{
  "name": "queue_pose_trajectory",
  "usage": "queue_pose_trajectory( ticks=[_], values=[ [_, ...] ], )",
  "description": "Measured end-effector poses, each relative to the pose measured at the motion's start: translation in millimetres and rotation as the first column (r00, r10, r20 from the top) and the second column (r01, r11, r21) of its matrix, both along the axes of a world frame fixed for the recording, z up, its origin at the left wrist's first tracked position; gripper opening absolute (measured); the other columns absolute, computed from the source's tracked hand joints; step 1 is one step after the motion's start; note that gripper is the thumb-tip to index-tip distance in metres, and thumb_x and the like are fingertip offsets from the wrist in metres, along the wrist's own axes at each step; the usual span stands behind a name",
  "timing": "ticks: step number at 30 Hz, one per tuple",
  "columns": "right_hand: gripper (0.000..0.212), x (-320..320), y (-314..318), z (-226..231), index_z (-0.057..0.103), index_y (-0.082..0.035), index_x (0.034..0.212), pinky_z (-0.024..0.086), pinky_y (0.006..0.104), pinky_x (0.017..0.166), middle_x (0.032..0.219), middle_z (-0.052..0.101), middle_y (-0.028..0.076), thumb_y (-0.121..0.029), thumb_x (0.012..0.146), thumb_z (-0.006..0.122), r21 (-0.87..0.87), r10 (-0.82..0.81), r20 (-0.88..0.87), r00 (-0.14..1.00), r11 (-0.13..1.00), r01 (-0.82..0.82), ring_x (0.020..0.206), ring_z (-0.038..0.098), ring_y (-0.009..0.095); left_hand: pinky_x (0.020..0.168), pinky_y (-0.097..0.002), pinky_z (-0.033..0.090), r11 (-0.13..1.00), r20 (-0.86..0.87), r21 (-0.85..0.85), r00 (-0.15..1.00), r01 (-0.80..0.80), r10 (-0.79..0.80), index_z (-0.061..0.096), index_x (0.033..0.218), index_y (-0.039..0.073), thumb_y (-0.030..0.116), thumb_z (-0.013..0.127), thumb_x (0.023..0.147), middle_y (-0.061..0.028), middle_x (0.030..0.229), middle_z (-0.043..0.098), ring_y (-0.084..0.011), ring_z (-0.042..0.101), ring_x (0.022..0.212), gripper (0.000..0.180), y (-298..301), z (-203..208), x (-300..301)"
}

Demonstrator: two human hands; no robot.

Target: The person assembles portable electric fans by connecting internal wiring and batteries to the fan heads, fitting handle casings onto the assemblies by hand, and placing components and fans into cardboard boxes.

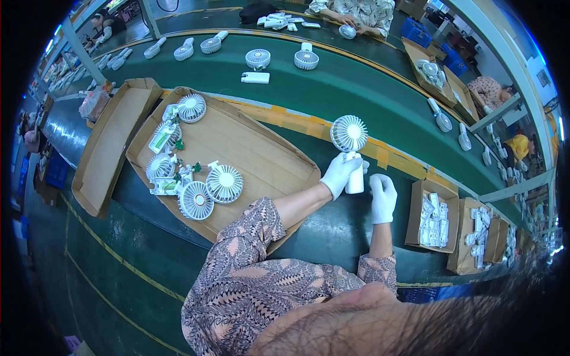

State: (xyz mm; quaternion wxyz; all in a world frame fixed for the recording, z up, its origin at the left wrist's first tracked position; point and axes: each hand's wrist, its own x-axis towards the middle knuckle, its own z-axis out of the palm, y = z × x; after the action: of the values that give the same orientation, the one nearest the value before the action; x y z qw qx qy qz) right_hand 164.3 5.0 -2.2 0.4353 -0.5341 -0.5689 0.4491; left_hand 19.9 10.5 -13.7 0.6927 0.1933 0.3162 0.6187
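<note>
My gloved left hand (337, 174) is wrapped round the handle of a white handheld fan (349, 134), which stands upright with its round head uppermost. Just right of the handle, apart from it, is my gloved right hand (383, 198). Its fingers are curled inward, and whatever may be between them is hidden. Left of both hands lies a shallow cardboard tray (267, 155). Several fan heads (225, 183) with handle parts and small green circuit boards (180, 144) fill its left side. My left forearm crosses the tray's near right corner.
Beyond the hands runs a green conveyor belt (237, 98) carrying spaced-out handheld fans (306, 58). On the right, a cardboard box (448, 234) holds white plastic parts. Another cardboard tray (113, 142) sits at far left. Across the belt, a person's hands (356, 28) handle a fan.
</note>
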Motion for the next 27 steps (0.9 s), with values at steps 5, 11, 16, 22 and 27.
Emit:
queue_pose_trajectory(
  ticks=[5, 11, 16, 22, 27],
  values=[
    [0.032, -9, -5, -20, 0.051, 0.001, 0.111, 0.047, 0.0295, 0.067, 0.094, 0.058, 0.008, -0.023, 0.091, 0.05, -0.24, 0.216, -0.625, 0.75, 0.861, -0.448, 0.079, 0.056, 0.015, 0.086, -0.0319, 0.047, 0.99, -0.188, 0.11, 0.98, 0.092, -0.07, 0.043, 0.115, 0.0, 0.014, 0.052, 0.089, -0.0152, 0.107, 0.059, -0.0205, 0.058, 0.098, 0.031, -4, -2, -1],
    [0.033, -13, -7, -18, 0.048, 0.003, 0.114, 0.045, 0.0281, 0.076, 0.102, 0.057, 0.007, -0.021, 0.091, 0.051, -0.199, 0.219, -0.619, 0.754, 0.886, -0.42, 0.087, 0.055, 0.014, 0.085, -0.0316, 0.048, 0.982, -0.397, 0.152, 0.917, 0.115, -0.046, 0.041, 0.116, 0.0, 0.013, 0.054, 0.088, -0.0153, 0.106, 0.059, -0.0202, 0.059, 0.097, 0.033, -4, 2, 2],
    [0.034, -15, -8, -21, 0.048, 0.004, 0.114, 0.045, 0.0268, 0.078, 0.103, 0.057, 0.007, -0.02, 0.091, 0.051, -0.193, 0.209, -0.608, 0.766, 0.897, -0.398, 0.09, 0.055, 0.012, 0.084, -0.0318, 0.049, 0.98, -0.479, 0.173, 0.878, 0.102, -0.006, 0.042, 0.114, -0.001, 0.012, 0.054, 0.086, -0.015, 0.104, 0.06, -0.0205, 0.059, 0.097, 0.034, -3, 2, 2],
    [0.033, -17, -9, -20, 0.048, 0.003, 0.113, 0.044, 0.026, 0.079, 0.103, 0.057, 0.006, -0.021, 0.091, 0.052, -0.165, 0.199, -0.658, 0.727, 0.903, -0.396, 0.09, 0.055, 0.012, 0.083, -0.032, 0.049, 0.967, -0.338, 0.24, 0.941, 0.082, 0.004, 0.042, 0.114, -0.001, 0.012, 0.057, 0.083, -0.0155, 0.104, 0.059, -0.0212, 0.06, 0.095, 0.036, -6, 5, 2],
    [0.039, -13, -6, -31, 0.046, 0.0, 0.119, 0.046, 0.0307, 0.084, 0.109, 0.056, 0.006, -0.026, 0.091, 0.053, -0.139, 0.278, -0.619, 0.735, 0.882, -0.451, 0.097, 0.055, 0.016, 0.082, -0.0328, 0.05, 0.972, -0.285, 0.228, 0.959, 0.063, 0.004, 0.043, 0.111, -0.001, 0.012, 0.057, 0.082, -0.0138, 0.1, 0.059, -0.0209, 0.06, 0.092, 0.035, -7, 4, 2]
  ],
)
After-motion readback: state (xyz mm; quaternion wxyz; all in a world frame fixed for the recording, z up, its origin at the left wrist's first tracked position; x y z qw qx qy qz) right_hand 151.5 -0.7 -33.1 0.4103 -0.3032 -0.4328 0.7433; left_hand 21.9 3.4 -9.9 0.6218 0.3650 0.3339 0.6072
